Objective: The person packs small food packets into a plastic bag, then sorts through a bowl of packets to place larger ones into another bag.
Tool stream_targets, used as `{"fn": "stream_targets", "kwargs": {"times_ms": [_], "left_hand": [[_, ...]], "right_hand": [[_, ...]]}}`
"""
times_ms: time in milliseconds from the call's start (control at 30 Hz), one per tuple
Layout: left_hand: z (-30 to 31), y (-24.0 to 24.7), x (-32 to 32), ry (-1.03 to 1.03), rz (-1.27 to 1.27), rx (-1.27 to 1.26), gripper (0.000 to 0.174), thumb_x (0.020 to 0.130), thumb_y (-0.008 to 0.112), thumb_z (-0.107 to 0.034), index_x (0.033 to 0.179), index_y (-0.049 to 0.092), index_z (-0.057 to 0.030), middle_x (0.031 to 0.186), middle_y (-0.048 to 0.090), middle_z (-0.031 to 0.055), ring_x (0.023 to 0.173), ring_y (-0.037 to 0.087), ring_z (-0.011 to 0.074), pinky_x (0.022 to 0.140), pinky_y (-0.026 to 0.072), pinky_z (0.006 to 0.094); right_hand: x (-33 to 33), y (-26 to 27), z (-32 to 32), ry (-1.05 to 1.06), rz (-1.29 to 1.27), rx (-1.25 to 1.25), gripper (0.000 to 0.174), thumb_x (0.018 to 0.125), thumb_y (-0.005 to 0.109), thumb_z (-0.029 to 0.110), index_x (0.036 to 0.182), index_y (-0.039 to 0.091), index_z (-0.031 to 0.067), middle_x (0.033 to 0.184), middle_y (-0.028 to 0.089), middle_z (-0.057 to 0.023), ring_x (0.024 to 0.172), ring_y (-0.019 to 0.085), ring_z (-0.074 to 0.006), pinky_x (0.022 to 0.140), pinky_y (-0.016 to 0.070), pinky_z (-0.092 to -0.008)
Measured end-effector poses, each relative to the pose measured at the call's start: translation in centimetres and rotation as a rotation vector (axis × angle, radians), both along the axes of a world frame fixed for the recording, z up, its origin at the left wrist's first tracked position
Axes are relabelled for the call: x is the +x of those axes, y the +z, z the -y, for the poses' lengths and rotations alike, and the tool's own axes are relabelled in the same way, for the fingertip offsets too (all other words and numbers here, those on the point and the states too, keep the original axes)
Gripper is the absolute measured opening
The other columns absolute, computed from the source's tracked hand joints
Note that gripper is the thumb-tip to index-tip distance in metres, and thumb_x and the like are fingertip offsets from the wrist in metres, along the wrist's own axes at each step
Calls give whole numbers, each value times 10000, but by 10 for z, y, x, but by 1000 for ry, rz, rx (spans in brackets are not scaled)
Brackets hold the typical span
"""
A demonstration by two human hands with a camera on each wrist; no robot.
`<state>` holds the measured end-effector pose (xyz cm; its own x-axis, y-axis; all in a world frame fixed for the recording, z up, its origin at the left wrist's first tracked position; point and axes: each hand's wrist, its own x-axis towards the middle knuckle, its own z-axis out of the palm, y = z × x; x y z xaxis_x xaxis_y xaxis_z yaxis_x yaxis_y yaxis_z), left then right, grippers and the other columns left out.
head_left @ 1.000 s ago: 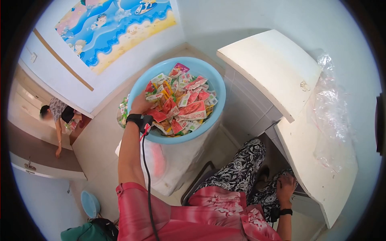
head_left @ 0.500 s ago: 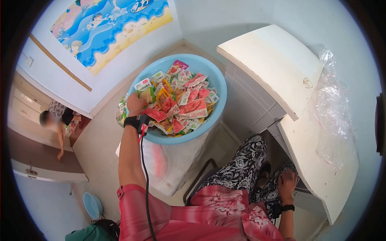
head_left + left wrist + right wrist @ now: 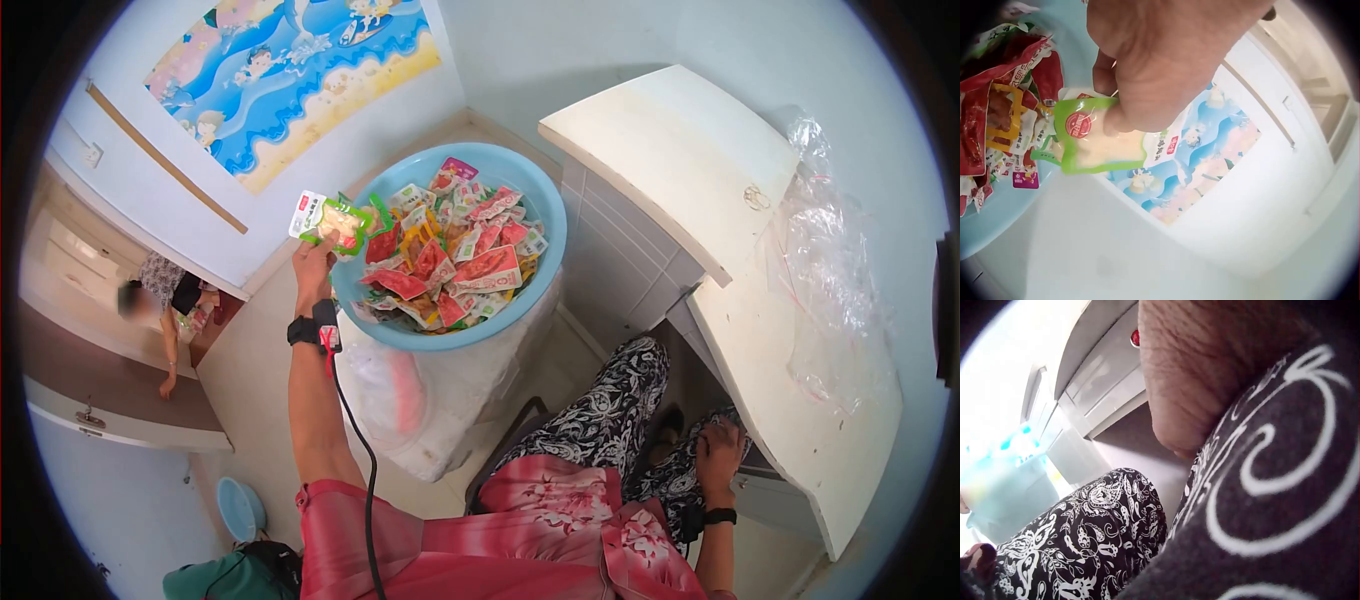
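Note:
My left hand (image 3: 315,265) pinches a green-and-white snack packet (image 3: 332,224) at the left rim of a light blue basin (image 3: 548,205). Seen from the left wrist, the thumb presses the see-through front of the packet (image 3: 1097,137), which shows pale contents. More green wrapping sticks out at the packet's far end. Many red, white, yellow and green packets (image 3: 485,270) are heaped in the basin. My right hand (image 3: 718,458) rests on my patterned trouser leg (image 3: 1285,469), with no object showing at it.
The basin stands on a white plastic-wrapped bundle (image 3: 440,420). At right is a cream-topped desk (image 3: 670,150) with crumpled clear plastic (image 3: 830,290) on it. Another person (image 3: 165,300) bends in the doorway at left. A small blue basin (image 3: 240,508) stands on the floor at lower left.
My left hand has come up out of the heap and moved left to the basin's rim, lifting the green-and-white packet with it. The right hand has stayed on the leg.

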<state>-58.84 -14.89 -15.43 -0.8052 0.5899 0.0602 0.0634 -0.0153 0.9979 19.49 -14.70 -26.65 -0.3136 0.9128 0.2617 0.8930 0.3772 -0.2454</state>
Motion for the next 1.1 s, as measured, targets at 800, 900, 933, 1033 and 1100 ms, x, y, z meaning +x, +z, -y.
{"fn": "stream_targets", "kwargs": {"times_ms": [800, 900, 933, 1033, 1100], "left_hand": [[-31, -12, 89, -517, -477, -322, 299, 961, 731, -273, 1081, 731, 0, 745, 587, -62, 684, 529, 22, 580, 411, 231], [-25, 19, 119, -544, -459, -428, 271, 945, 734, -236, 1080, 729, 0, 790, 625, -44, 676, 541, 38, 581, 411, 229], [-24, 20, 125, -577, -423, -430, 251, 941, 730, -220, 1068, 730, -2, 805, 632, -38, 692, 550, 45, 604, 421, 231], [-17, 21, 136, -645, -358, -428, 200, 929, 714, -174, 1048, 737, -15, 851, 653, -26, 756, 575, 66, 685, 453, 243], [-16, 21, 143, -659, -372, -415, 182, 919, 703, -146, 1054, 745, -30, 882, 666, -26, 819, 592, 77, 758, 477, 260]], "right_hand": [[8, 2, 11, -29, -109, 64, 125, 779, 682, 33, 902, 704, 41, 982, 714, -120, 1182, 608, -328, 1101, 403, -526], [10, 1, 11, -34, -106, 46, 132, 787, 680, 45, 916, 711, 46, 1003, 721, -120, 1196, 604, -327, 1114, 388, -525], [11, -1, 10, -37, -104, 25, 137, 798, 677, 55, 930, 714, 47, 1027, 727, -120, 1212, 598, -326, 1125, 375, -524], [11, 0, 10, -38, -93, 4, 145, 812, 672, 71, 948, 719, 50, 1053, 733, -120, 1230, 593, -325, 1131, 366, -517], [10, 3, 10, -43, -91, -2, 150, 814, 671, 77, 953, 721, 52, 1059, 733, -118, 1231, 593, -324, 1127, 370, -512]]}}
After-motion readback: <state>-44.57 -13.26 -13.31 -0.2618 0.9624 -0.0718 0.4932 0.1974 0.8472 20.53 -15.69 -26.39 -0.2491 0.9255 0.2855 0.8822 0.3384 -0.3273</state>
